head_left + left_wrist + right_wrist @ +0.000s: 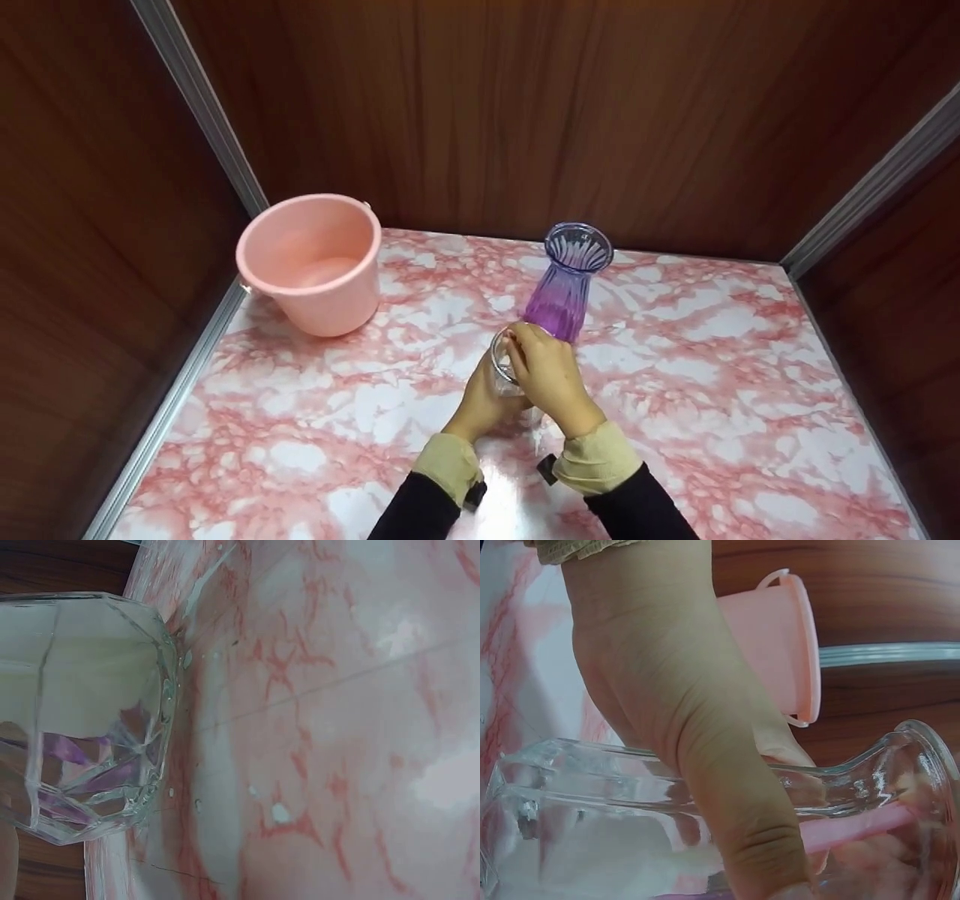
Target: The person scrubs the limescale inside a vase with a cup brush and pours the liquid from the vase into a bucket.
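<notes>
A clear glass vase point(505, 384) with a faceted base is held by my left hand point(484, 401), which wraps round its body. In the right wrist view, the left hand point(682, 697) crosses the glass, with its thumb in front. Inside the vase is a sponge brush, its pink handle point(855, 831) running toward the mouth and its whitish head point(615, 851) near the base. My right hand point(551, 375) is over the mouth, fingers curled down around the handle's end, which the hand mostly hides. In the left wrist view, the pale brush head point(97, 675) shows through the base.
A purple-blue ribbed glass vase point(559, 296) stands just behind the hands. The pink bucket point(330, 300) is at the back left. Water drops point(280, 811) lie on the marbled tabletop point(712, 420). Wooden panels point(480, 112) enclose the back and sides.
</notes>
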### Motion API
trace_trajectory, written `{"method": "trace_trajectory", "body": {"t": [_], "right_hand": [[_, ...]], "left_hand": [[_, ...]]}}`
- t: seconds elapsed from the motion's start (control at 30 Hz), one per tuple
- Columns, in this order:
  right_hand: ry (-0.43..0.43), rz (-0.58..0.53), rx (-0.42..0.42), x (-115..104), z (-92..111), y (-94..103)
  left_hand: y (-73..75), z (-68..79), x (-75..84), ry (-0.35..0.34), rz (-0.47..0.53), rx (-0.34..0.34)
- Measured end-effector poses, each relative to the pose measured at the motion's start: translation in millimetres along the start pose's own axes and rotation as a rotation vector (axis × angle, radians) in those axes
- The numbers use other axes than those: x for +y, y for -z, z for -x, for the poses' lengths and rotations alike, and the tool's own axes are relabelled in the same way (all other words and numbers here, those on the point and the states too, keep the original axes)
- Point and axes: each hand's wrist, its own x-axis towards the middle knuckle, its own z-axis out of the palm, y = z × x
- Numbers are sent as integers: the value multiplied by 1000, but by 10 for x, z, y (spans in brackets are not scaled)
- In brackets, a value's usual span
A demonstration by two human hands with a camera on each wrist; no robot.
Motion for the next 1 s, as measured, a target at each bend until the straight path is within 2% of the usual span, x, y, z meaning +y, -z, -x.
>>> {"method": "trace_trajectory", "body": {"t": [0.13,0.37,0.63,0.87,1.0], "right_hand": [[-8,-13,-9,28,11,-2],[-48,-93,40,40,18,6],[-22,-134,65,52,3,5],[-19,-149,68,34,17,-21],[-24,-148,99,28,19,-29]], "left_hand": [[-9,11,6,12,15,-8],[-6,2,8,-14,-50,-22],[-2,-13,12,-31,-56,-17],[13,5,20,16,-35,-4],[9,-1,27,14,-43,-5]]}}
